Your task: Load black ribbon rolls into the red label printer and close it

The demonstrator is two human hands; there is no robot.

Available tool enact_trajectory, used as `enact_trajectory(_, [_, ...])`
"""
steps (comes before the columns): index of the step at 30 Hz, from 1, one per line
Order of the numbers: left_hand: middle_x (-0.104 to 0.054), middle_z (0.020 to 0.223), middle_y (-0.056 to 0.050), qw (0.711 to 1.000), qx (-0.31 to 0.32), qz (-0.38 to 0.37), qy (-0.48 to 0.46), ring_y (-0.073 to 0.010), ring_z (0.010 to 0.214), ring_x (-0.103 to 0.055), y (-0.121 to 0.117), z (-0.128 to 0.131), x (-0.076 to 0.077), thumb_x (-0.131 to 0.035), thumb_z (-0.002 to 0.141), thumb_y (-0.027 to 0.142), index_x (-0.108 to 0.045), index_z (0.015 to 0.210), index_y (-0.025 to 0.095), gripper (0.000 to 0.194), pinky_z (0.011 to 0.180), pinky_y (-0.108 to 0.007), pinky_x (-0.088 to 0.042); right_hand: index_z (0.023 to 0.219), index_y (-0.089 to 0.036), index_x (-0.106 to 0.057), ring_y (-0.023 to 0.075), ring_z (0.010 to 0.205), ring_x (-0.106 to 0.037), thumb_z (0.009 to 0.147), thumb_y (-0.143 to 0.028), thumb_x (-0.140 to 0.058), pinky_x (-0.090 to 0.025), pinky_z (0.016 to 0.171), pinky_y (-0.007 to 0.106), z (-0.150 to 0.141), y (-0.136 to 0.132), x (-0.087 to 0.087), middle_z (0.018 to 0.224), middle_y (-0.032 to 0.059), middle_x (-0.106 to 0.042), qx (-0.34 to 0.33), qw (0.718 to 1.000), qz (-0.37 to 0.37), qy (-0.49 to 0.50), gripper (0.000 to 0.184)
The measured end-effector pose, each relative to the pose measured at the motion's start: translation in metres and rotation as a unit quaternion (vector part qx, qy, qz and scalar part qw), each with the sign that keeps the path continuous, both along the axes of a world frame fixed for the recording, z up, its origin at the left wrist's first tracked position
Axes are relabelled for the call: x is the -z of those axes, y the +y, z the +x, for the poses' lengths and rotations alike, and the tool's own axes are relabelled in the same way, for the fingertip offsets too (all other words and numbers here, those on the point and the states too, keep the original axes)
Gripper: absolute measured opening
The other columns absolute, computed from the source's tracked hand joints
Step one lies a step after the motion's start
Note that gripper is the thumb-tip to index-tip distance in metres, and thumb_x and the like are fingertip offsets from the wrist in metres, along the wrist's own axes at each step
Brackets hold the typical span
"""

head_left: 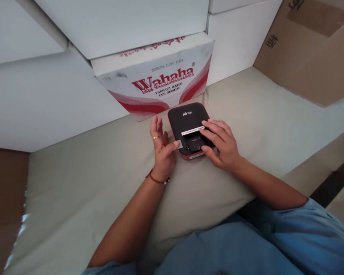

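A black, rounded-square device (pixel 185 121) with a red edge lies on the cloth-covered surface. White lettering marks its upper part, and a white label strip (pixel 192 131) crosses it above a dark recess (pixel 195 143). My right hand (pixel 221 144) grips the device's right side, fingertips on its top and thumb by the recess. At the left edge, my left hand (pixel 162 149) is open, fingers raised and apart. Its thumb tip touches a small grey flat piece (pixel 180 144) over the device's lower left corner; whether that piece is attached cannot be told.
Behind the device stands a Wahaha water carton (pixel 160 86), with white boxes (pixel 132 23) stacked around it. A brown cardboard box (pixel 312 53) sits at the far right. Pale cloth (pixel 88 183) covers the surface, and a brown panel (pixel 7 202) is at the left.
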State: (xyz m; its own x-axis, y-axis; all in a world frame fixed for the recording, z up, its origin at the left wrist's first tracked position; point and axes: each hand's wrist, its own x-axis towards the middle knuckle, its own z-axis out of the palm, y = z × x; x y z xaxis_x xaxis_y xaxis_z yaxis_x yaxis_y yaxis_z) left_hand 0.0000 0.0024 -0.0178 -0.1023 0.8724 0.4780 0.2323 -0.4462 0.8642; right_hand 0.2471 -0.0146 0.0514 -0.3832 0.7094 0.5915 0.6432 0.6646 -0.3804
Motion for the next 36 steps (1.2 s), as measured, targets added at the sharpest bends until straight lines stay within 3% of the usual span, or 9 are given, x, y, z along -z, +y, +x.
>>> enact_trajectory(5, [-0.036,0.191,-0.002,0.997,0.064,-0.046,-0.009,-0.0235,0.177,-0.042,0.002,-0.002,0.005,-0.061,0.111,0.040,-0.008,0.182,0.054,0.090,0.140,-0.050,-0.047,0.132,-0.039,-0.085,0.0367,0.123,-0.074,0.107,-0.050,-0.066,-0.059,0.108,0.061,0.005,-0.012,0.005,0.121,0.0055,-0.088,-0.053,0.997,0.059,0.011,0.033])
enact_trajectory(10, [-0.029,0.195,-0.002,0.994,0.085,-0.061,-0.017,-0.0221,0.179,-0.038,-0.001,-0.004,0.001,-0.061,0.113,0.043,-0.003,0.182,0.056,0.091,0.142,-0.051,-0.047,0.135,-0.035,-0.086,0.0315,0.106,-0.074,0.108,-0.039,-0.070,-0.060,0.092,0.053,0.006,-0.016,0.001,0.119,0.0050,-0.089,-0.070,0.992,0.101,0.032,0.031])
enact_trajectory(16, [-0.031,0.194,-0.002,0.996,0.073,-0.058,0.007,-0.0225,0.178,-0.041,-0.001,-0.006,-0.001,-0.072,0.110,0.045,-0.003,0.181,0.058,0.100,0.139,-0.051,-0.049,0.129,-0.037,-0.089,0.0311,0.101,-0.076,0.107,-0.036,-0.071,-0.063,0.089,0.055,0.008,-0.014,-0.003,0.117,0.0038,-0.091,-0.069,0.995,0.070,0.017,0.029])
enact_trajectory(22, [-0.031,0.194,-0.002,0.998,0.049,-0.031,0.015,-0.0234,0.178,-0.040,0.003,-0.002,0.008,-0.080,0.105,0.045,-0.006,0.181,0.058,0.107,0.139,-0.048,-0.049,0.131,-0.038,-0.088,0.0297,0.099,-0.077,0.106,-0.032,-0.073,-0.063,0.091,0.055,0.010,-0.008,-0.005,0.116,0.0033,-0.091,-0.104,0.991,0.075,0.025,0.029])
enact_trajectory(25, [-0.029,0.194,-0.004,0.997,0.062,-0.030,-0.019,-0.0251,0.180,-0.036,0.007,-0.002,0.015,-0.075,0.106,0.053,-0.014,0.181,0.054,0.097,0.140,-0.047,-0.047,0.117,-0.037,-0.090,0.0287,0.094,-0.077,0.109,-0.038,-0.070,-0.063,0.094,0.055,0.008,-0.006,-0.022,0.108,0.0036,-0.091,-0.107,0.994,0.025,0.014,0.022])
enact_trajectory(28, [-0.032,0.192,-0.006,0.996,0.080,-0.014,-0.038,-0.0273,0.179,-0.037,0.012,0.000,0.020,-0.068,0.106,0.066,-0.020,0.180,0.050,0.089,0.140,-0.047,-0.045,0.097,-0.031,-0.087,0.0260,0.089,-0.076,0.115,-0.047,-0.060,-0.063,0.094,0.049,0.005,0.003,-0.055,0.098,0.0043,-0.089,-0.120,0.992,-0.047,-0.005,0.037])
enact_trajectory(30, [-0.034,0.190,-0.007,0.996,0.085,-0.002,-0.040,-0.0281,0.176,-0.041,0.015,0.002,0.021,-0.064,0.106,0.071,-0.021,0.179,0.048,0.087,0.139,-0.047,-0.047,0.095,-0.028,-0.085,0.0244,0.090,-0.076,0.118,-0.052,-0.053,-0.061,0.091,0.044,0.001,0.016,-0.079,0.099,0.0051,-0.088,-0.113,0.987,-0.112,-0.040,0.046])
enact_trajectory(32, [-0.036,0.188,-0.009,0.996,0.080,0.004,-0.034,-0.0285,0.172,-0.046,0.016,0.004,0.021,-0.062,0.107,0.070,-0.020,0.179,0.046,0.086,0.137,-0.047,-0.048,0.098,-0.026,-0.085,0.0240,0.088,-0.077,0.118,-0.050,-0.053,-0.059,0.086,0.040,-0.006,0.035,-0.097,0.100,0.0054,-0.087,-0.097,0.976,-0.161,-0.110,0.045])
enact_trajectory(36, [-0.042,0.184,-0.011,0.997,0.074,0.001,-0.031,-0.0282,0.166,-0.054,0.016,0.008,0.020,-0.060,0.109,0.063,-0.022,0.178,0.042,0.082,0.134,-0.046,-0.050,0.101,-0.027,-0.088,0.0288,0.087,-0.077,0.107,-0.034,-0.063,-0.054,0.079,0.041,-0.033,0.081,-0.103,0.096,0.0069,-0.087,-0.029,0.946,-0.165,-0.277,0.027])
